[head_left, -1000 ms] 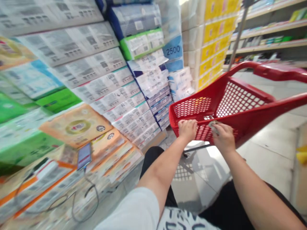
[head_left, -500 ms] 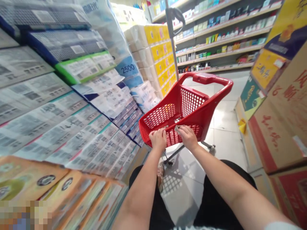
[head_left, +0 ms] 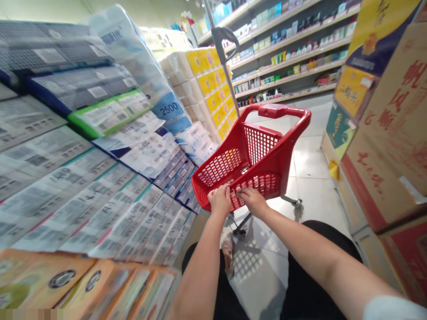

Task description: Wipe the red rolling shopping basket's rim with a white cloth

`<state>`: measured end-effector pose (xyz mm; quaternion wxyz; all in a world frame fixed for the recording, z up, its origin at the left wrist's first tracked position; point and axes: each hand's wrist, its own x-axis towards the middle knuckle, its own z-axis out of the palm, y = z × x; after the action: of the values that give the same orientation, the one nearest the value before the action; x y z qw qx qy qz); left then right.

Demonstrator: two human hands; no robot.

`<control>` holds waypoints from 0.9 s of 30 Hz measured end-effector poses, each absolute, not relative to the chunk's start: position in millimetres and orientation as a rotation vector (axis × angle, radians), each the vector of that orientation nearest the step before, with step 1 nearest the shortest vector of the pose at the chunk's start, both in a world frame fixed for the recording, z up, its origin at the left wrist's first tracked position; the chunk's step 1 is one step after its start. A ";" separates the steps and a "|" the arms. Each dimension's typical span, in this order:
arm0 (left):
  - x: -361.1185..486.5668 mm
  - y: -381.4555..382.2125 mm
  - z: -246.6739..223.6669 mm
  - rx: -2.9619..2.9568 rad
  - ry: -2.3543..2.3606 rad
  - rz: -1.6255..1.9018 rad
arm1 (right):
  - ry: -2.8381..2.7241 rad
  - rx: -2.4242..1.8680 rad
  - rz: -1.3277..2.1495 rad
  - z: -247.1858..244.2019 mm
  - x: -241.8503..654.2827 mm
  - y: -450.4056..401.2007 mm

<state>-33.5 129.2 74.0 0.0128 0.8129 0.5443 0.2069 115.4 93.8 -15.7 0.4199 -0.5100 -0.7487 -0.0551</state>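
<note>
A red plastic shopping cart (head_left: 263, 178) with perforated walls stands in front of me, its handle at the far side. My left hand (head_left: 220, 198) is closed at the cart's near rim, fingers curled over; what lies under them is hidden. Close beside it, my right hand (head_left: 252, 198) has its fingertips pinched together in front of the cart's near wall. Something small and dark shows at those fingertips, too small to make out. The cart's basket holds nothing that I can see.
Stacked paper packs (head_left: 110, 209) rise on the left, with orange packs (head_left: 66, 275) below. Cardboard boxes (head_left: 383, 178) line the right. Shelves of small goods (head_left: 290, 53) stand at the back, behind a grey pole (head_left: 222, 49). Tiled floor (head_left: 310, 195) shows around the cart's wheels.
The view has shifted, so the cart and shelves appear further left. My right hand has moved left and down, closer to my left hand, which stays at the rim.
</note>
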 end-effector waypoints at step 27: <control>-12.4 128.9 77.7 2.548 1.601 0.543 | -1.997 -1.268 -0.156 -11.4 110.7 90.6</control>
<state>-12.4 128.9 77.7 0.0417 0.8326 0.5231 0.1773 110.7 90.6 -11.4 0.3760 -0.4958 -0.7805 -0.0609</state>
